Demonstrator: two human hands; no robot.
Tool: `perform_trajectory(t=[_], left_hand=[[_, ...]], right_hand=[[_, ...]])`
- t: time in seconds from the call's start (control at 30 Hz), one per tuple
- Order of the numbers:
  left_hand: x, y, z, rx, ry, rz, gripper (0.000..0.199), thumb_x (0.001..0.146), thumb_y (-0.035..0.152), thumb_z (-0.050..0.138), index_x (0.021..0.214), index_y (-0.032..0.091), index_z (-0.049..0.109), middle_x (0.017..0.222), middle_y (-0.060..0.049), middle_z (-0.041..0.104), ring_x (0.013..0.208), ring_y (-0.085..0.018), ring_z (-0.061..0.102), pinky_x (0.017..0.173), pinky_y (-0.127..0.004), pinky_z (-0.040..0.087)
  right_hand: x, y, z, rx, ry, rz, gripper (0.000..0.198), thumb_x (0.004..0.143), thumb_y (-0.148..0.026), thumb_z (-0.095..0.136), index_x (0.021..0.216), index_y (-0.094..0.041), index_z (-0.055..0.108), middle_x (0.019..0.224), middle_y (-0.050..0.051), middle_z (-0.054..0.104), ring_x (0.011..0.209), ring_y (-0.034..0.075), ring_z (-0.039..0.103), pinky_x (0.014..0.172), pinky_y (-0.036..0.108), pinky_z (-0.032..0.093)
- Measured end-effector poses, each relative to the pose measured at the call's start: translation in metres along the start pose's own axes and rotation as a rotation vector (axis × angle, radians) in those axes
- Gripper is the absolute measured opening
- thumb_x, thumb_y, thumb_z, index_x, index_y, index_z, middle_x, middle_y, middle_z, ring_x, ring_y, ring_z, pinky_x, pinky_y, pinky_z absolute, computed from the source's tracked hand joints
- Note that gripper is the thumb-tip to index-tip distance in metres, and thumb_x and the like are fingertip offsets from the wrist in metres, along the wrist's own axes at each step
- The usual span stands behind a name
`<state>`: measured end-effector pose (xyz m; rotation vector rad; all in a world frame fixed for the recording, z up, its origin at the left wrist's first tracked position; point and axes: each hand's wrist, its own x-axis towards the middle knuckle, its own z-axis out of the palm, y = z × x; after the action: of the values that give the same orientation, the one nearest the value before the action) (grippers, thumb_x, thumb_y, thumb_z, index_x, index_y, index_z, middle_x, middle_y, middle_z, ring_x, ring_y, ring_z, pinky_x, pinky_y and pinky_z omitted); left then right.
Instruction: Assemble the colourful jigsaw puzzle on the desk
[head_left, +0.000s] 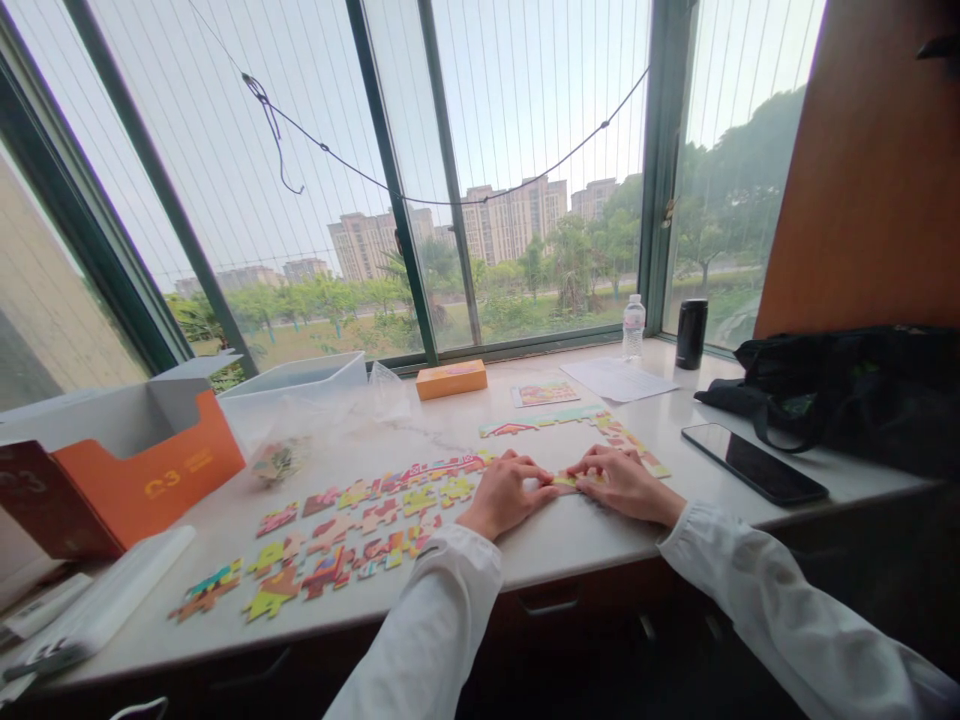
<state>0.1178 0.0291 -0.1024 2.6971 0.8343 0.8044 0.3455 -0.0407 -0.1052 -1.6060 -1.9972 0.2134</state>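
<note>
My left hand [510, 492] and my right hand [622, 482] meet at a small yellowish jigsaw puzzle piece [564, 481] on the white tabletop. The fingers of both hands are pinched on it, one hand at each side. Just beyond them lies a joined puzzle border [547, 420], with a strip along the top and a side running down on the right, partly behind my right hand. Rows of loose puzzle pieces [327, 535] spread out to the left of my left hand. A small printed picture card [545, 393] lies behind the border.
An orange and white box [172, 480] and a translucent bin [300, 385] stand at the left. Farther back are an orange box [451, 380], paper [619, 379], a water bottle [633, 330] and a black can [691, 335]. A phone [754, 462] and a black bag [862, 390] lie at the right.
</note>
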Motion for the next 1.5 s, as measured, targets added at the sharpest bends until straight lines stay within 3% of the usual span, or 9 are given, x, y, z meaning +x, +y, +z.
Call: perform_trajectory(t=[0.17, 0.43, 0.67, 0.87, 1.1, 1.27, 1.5], left_hand=[[0.000, -0.001, 0.001, -0.002, 0.002, 0.004, 0.021, 0.084, 0.045, 0.068, 0.095, 0.030, 0.078, 0.093, 0.000, 0.074, 0.092, -0.020, 0.059, 0.086, -0.033, 0.048], [0.001, 0.006, -0.001, 0.102, -0.037, -0.029, 0.019, 0.083, 0.044, 0.069, 0.095, 0.031, 0.077, 0.095, 0.001, 0.075, 0.092, -0.021, 0.059, 0.086, -0.036, 0.048], [0.013, 0.027, -0.006, 0.342, -0.191, -0.096, 0.019, 0.084, 0.041, 0.067, 0.093, 0.028, 0.077, 0.096, -0.003, 0.075, 0.098, -0.026, 0.060, 0.088, -0.041, 0.048], [0.020, 0.042, -0.009, 0.417, -0.330, -0.222, 0.027, 0.086, 0.044, 0.064, 0.105, 0.028, 0.075, 0.104, -0.007, 0.073, 0.106, -0.025, 0.060, 0.093, -0.038, 0.047], [0.016, 0.046, -0.010, 0.388, -0.341, -0.298, 0.036, 0.083, 0.052, 0.060, 0.111, 0.032, 0.072, 0.113, -0.004, 0.070, 0.112, -0.025, 0.059, 0.094, -0.037, 0.048], [0.011, 0.049, -0.009, 0.381, -0.326, -0.348, 0.038, 0.083, 0.051, 0.059, 0.112, 0.029, 0.072, 0.109, -0.007, 0.072, 0.108, -0.026, 0.061, 0.093, -0.037, 0.049], [0.003, 0.042, -0.003, 0.344, -0.223, -0.323, 0.044, 0.081, 0.049, 0.061, 0.119, 0.027, 0.068, 0.109, -0.006, 0.071, 0.111, -0.028, 0.058, 0.094, -0.041, 0.049]], right_hand=[[-0.003, 0.000, 0.007, -0.032, 0.023, 0.008, 0.032, 0.091, -0.046, 0.050, 0.105, -0.032, 0.074, 0.105, 0.005, 0.068, 0.100, 0.023, 0.062, 0.092, 0.042, 0.036], [0.004, -0.006, 0.008, -0.144, 0.020, -0.009, 0.029, 0.088, -0.042, 0.052, 0.097, -0.030, 0.076, 0.096, 0.004, 0.071, 0.091, 0.022, 0.063, 0.092, 0.044, 0.032], [0.015, -0.010, -0.001, -0.201, -0.078, 0.019, 0.025, 0.081, -0.044, 0.058, 0.089, -0.030, 0.078, 0.085, 0.002, 0.074, 0.079, 0.020, 0.065, 0.085, 0.038, 0.037], [0.018, -0.002, 0.003, -0.130, -0.121, 0.061, 0.034, 0.077, -0.050, 0.060, 0.092, -0.025, 0.078, 0.084, 0.005, 0.074, 0.080, 0.021, 0.066, 0.078, 0.032, 0.042], [0.024, 0.001, 0.000, -0.105, -0.175, 0.069, 0.035, 0.073, -0.049, 0.065, 0.094, -0.025, 0.078, 0.082, 0.004, 0.074, 0.079, 0.022, 0.068, 0.074, 0.030, 0.045], [0.030, -0.001, 0.001, -0.127, -0.203, 0.076, 0.033, 0.069, -0.047, 0.067, 0.091, -0.025, 0.078, 0.078, 0.005, 0.074, 0.077, 0.022, 0.068, 0.072, 0.030, 0.045], [0.035, -0.002, 0.002, -0.192, -0.224, 0.072, 0.027, 0.068, -0.041, 0.067, 0.087, -0.025, 0.078, 0.081, 0.004, 0.076, 0.082, 0.024, 0.069, 0.077, 0.033, 0.044]])
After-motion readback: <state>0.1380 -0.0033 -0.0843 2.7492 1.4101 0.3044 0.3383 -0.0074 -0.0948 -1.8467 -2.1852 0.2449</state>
